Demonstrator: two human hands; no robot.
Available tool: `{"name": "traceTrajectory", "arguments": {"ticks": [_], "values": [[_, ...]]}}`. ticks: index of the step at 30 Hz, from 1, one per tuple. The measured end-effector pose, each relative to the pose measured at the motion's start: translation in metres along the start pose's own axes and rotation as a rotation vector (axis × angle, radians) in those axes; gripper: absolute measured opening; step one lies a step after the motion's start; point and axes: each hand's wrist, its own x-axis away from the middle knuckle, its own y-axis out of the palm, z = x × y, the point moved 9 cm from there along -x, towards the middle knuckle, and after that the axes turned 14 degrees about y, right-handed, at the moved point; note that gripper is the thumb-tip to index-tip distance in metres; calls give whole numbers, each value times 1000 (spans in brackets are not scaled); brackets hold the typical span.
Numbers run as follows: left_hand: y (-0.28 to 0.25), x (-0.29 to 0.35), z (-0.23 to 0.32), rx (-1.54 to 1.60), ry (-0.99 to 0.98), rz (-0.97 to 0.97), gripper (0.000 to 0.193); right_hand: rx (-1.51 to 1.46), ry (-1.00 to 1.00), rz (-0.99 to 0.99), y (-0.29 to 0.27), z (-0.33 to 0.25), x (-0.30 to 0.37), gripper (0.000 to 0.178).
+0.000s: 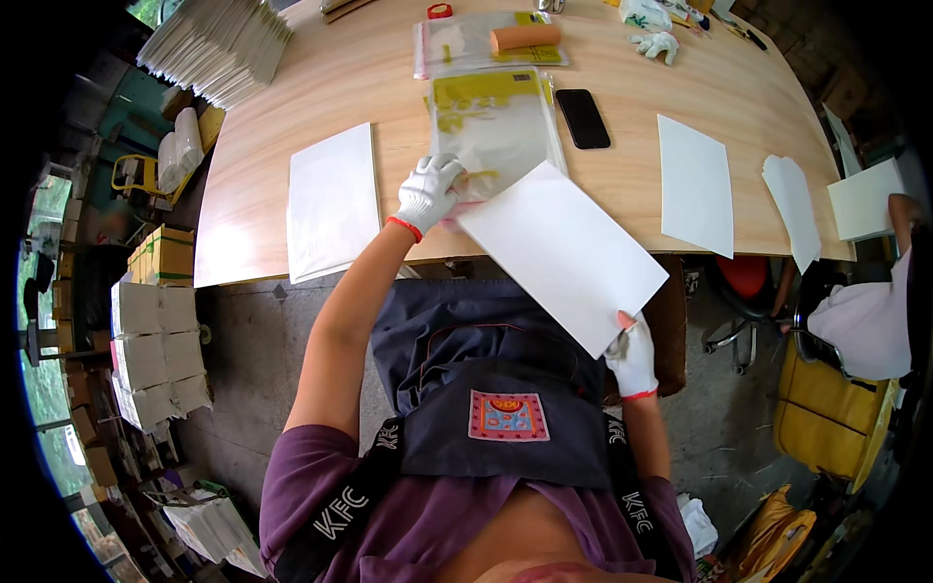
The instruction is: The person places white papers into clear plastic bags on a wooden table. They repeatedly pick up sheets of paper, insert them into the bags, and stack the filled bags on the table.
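At the near edge of the table (248, 185), the gloved left hand (428, 191) bends its fingers at the mouth of a clear bag (501, 126); I can't tell whether they pinch it. Well apart from it, the gloved right hand (633, 361) clamps a white sheet (566, 260) by its near corner, thumb on top. The sheet's long axis slants from far left to near right, its far end at the bag. Olive-yellow print marks the bag; white letters run along the apron straps (340, 512), above a pink patch (509, 417).

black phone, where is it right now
In the head view, the black phone lies on the table, right of the plastic bags and beyond the held white sheet.
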Motion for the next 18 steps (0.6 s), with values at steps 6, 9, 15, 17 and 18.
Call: {"name": "traceTrajectory", "arguments": {"ticks": [6, 9, 15, 17, 18], "values": [[-12, -8, 1, 283, -91, -46, 41, -94, 37, 36, 11, 18, 2, 25], [-15, -11, 3, 623, -82, -17, 48, -111, 75, 5, 8, 19, 3, 23], [-38, -9, 28, 485, 83, -7, 52, -80, -20, 22, 17, 16, 6, 30], [-45, -4, 34, 372, 96, 57, 51, -99, -33, -3, 21, 19, 6, 28], [-48, -2, 39, 316, 105, 87, 51, -129, -21, -3, 24, 21, 7, 28]]}}
